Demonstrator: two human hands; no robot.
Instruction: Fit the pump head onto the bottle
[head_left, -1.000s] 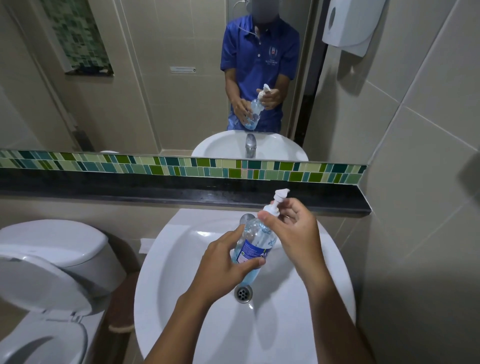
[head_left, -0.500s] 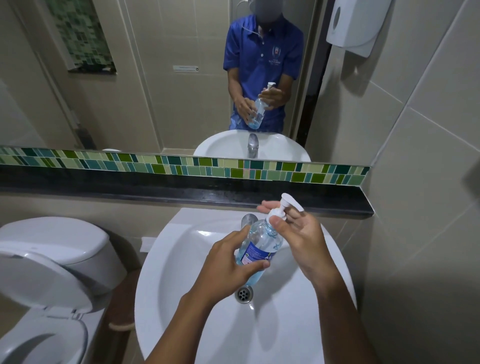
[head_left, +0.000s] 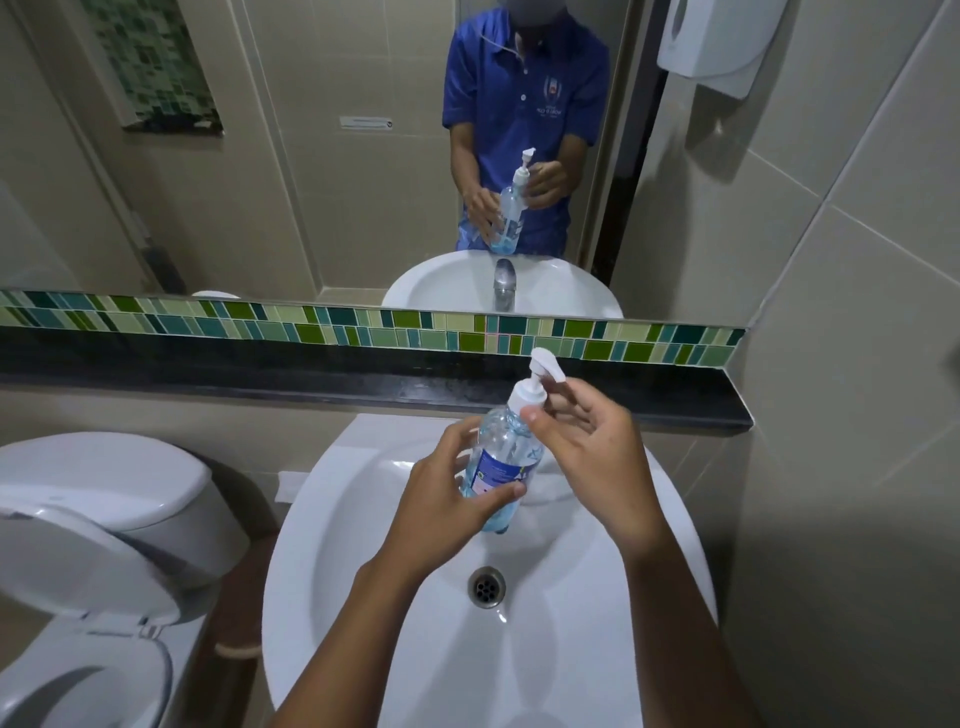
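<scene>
A clear bottle (head_left: 500, 457) with blue liquid and a blue label is held tilted over the sink, neck pointing up and away. My left hand (head_left: 441, 501) is wrapped around its lower body. The white pump head (head_left: 535, 387) sits on the neck, nozzle turned to the right. My right hand (head_left: 589, 449) pinches the pump's collar, thumb in front and fingers behind it. The mirror shows the same grip from the other side.
The white sink (head_left: 670, 525) lies below the hands, its drain (head_left: 486, 586) near me. A black ledge (head_left: 208, 387) and a tile strip run under the mirror. A toilet (head_left: 98, 499) with its lid up stands at the left, a wall dispenser (head_left: 717, 47) at the upper right.
My right hand has turned around the pump collar and the nozzle has swung. The pump sits lower on the neck. My left hand keeps its hold on the bottle.
</scene>
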